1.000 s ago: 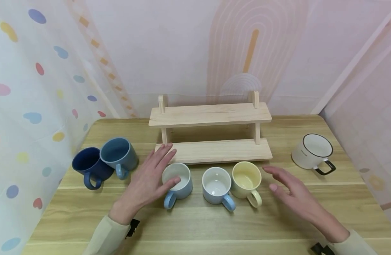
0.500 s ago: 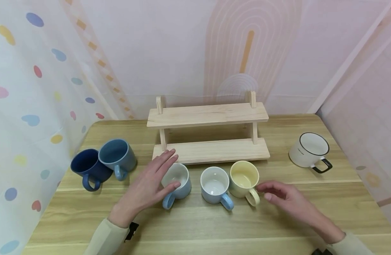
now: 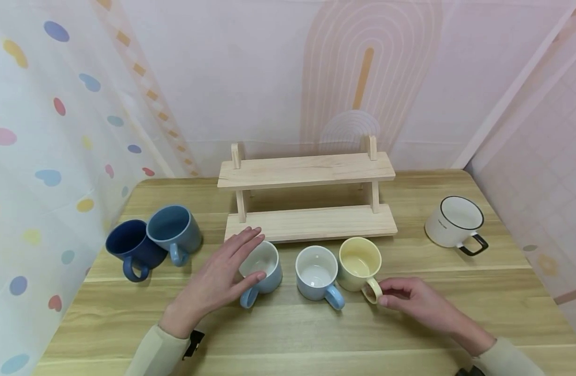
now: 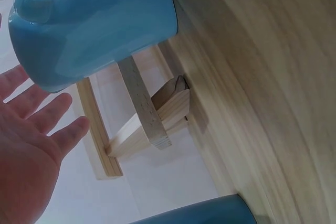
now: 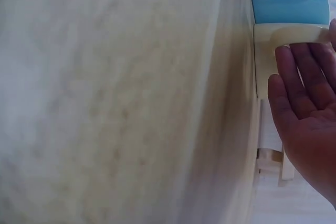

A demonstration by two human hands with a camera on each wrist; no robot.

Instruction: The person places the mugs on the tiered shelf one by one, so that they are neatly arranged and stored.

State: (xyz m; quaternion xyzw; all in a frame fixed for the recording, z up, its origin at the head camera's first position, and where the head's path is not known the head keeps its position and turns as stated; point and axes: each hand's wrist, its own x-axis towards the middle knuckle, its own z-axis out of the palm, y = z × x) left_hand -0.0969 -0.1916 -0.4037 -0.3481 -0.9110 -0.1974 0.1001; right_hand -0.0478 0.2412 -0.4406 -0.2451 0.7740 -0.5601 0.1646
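Observation:
At the front of the table, a light blue mug with a white inside (image 3: 268, 277) stands beside my left hand (image 3: 211, 279). Its fingers are extended along the mug's left side, with the thumb over the near part; the left wrist view shows the fingertips close to the blue mug (image 4: 100, 24). My right hand (image 3: 421, 305) pinches the handle of a yellow mug (image 3: 360, 261) with fingers and thumb. In the right wrist view the fingers reach behind the pale handle (image 5: 299, 34). A second light blue mug (image 3: 317, 277) stands upright between the other two.
A two-tier wooden shelf (image 3: 311, 222) stands behind the mugs. On the left, a dark blue mug (image 3: 142, 248) and a medium blue mug (image 3: 181, 232) stand close together. A white mug with a black rim (image 3: 449, 227) is at the right. Patterned curtains (image 3: 250, 73) border the table.
My right hand has moved left from beside the yellow mug to its handle and taken hold of it. The left hand has stayed nearly still; the mugs have not moved.

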